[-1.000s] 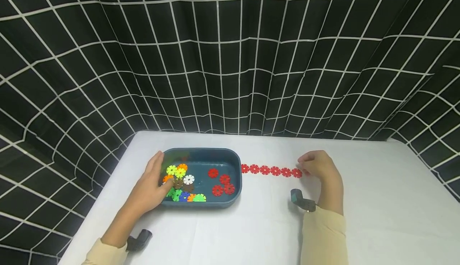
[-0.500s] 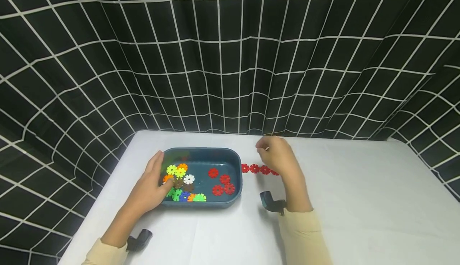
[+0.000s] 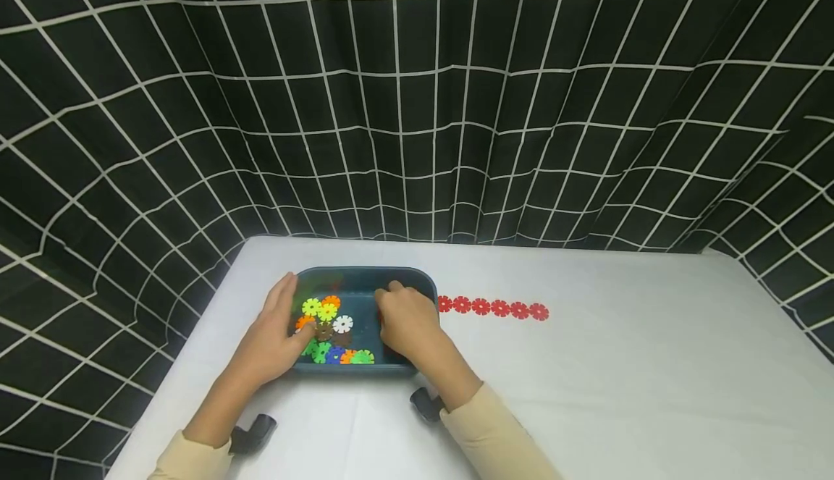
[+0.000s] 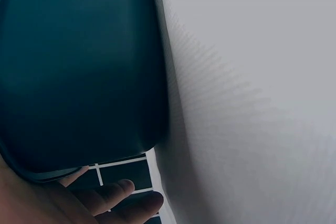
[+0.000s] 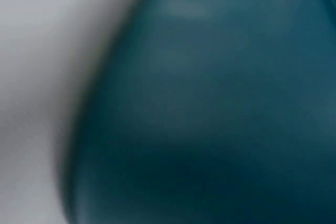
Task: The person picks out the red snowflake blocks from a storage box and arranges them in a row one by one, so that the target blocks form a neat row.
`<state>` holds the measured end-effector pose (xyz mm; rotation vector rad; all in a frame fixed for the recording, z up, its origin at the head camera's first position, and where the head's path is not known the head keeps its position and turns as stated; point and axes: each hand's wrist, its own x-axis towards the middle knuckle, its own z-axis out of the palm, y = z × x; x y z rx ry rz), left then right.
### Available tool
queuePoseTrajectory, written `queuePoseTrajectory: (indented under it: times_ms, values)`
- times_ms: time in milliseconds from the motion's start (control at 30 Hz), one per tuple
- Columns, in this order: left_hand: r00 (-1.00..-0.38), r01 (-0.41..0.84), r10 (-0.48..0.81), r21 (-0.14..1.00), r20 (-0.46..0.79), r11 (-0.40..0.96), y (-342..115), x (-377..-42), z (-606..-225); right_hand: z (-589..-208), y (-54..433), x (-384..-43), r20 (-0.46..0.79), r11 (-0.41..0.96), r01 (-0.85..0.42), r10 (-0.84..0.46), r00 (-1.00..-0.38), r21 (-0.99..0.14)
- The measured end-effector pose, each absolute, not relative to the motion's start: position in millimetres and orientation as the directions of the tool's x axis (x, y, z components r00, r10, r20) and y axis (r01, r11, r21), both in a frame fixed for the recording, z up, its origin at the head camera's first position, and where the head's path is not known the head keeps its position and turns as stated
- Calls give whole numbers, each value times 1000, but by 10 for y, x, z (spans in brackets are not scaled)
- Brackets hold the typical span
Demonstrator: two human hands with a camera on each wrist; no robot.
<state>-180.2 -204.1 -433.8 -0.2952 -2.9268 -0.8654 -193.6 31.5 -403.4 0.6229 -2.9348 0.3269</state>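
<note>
My left hand [image 3: 270, 342] holds the left end of a dark teal plastic basin [image 3: 365, 369], thumb over the rim and fingers along the outside. In the left wrist view, the fingers [image 4: 126, 203] of that hand lie beyond the basin wall [image 4: 89, 77]. My right hand [image 3: 410, 321] reaches down into the basin's right side with its fingers bent. It covers the spot where red snowflake discs lay, so whether it pinches one I cannot tell. To the left lie several more snowflake discs: yellow [image 3: 311, 308], white [image 3: 342, 323], brown [image 3: 323, 331], green [image 3: 321, 352] and blue [image 3: 335, 355].
A straight row of several red snowflake discs [image 3: 500, 308] runs rightward from the basin's right wall on the white tabletop [image 3: 638, 364]. A black curtain with white grid lines [image 3: 417, 140] hangs behind the table. Dark wrist devices [image 3: 253, 434] are worn on both arms.
From the right end of the red row, my right hand has swept left over the row and down into the basin. My left hand and the basin stay where they were.
</note>
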Motion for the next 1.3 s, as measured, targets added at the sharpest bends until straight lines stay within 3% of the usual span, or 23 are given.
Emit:
queuePoseTrajectory:
  times_ms: [200,533,733,1033,1300]
  values:
    - [-980,200,161,533,119,822,-2041,-1796,-4324,-4158,257,-1911,67,907,-410,-405,-912,-96]
    - [-978,209,166,529,128,822,-2031,-1792,-4309,-4186,304,-1967,159,849,-482,-457,-875,-216]
    - [-980,200,157,528,126,825,-2027,-1777,-4300,-4199,325,-2007,110,815,-503,-493,-863,-288]
    - [-977,209,162,523,135,826,-2035,-1787,-4318,-4182,361,-2016,13,811,-429,-463,-886,-398]
    - [-980,197,153,528,126,826,-2028,-1789,-4317,-4189,367,-2008,13,816,-413,-446,-895,-404]
